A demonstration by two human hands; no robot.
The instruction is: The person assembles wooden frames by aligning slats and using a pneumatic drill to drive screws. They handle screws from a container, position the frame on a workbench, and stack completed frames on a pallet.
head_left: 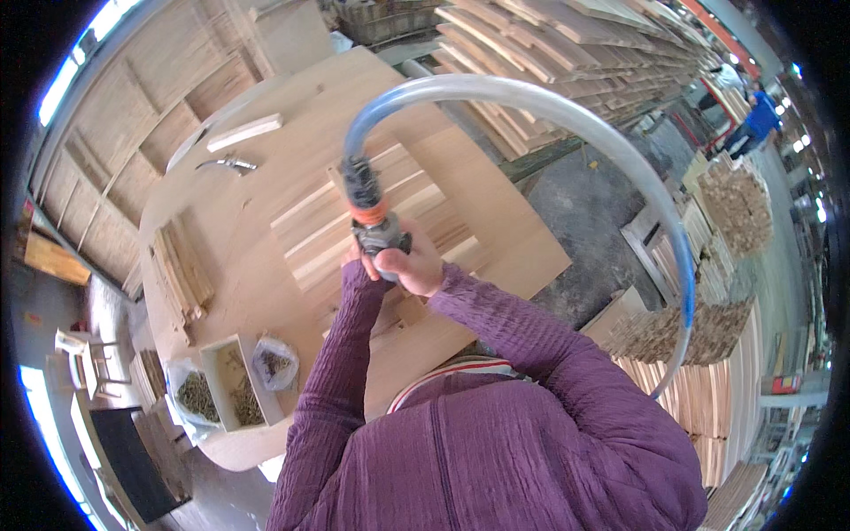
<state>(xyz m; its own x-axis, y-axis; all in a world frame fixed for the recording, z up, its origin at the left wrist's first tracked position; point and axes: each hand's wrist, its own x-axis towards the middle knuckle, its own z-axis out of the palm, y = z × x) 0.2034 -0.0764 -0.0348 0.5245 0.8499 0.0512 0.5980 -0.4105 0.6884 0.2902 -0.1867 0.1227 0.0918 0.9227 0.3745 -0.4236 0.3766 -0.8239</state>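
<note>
Both hands are closed on a hand-held power tool (pixel 379 232) with a grey and black body, an orange ring and a black hose end. My right hand (pixel 420 262) wraps around its right side, thumb across the body. My left hand (pixel 352 255) grips its left side, mostly hidden behind the tool and sleeve. A thick clear and blue hose (pixel 522 91) arches from the tool over to the right. Under the tool lies a panel of pale wooden slats (pixel 310 232), resting on a large wooden table (pixel 522 252). The tool's working end is hidden.
At left on the table lie wood strips (pixel 184 274), a wood block (pixel 245 132) and a small metal air gun (pixel 235 165). A box (pixel 221 358) and plastic bags (pixel 276 363) hold small brass-coloured fasteners. Stacked boards (pixel 567 53) stand behind; a person in blue (pixel 757 117) is far right.
</note>
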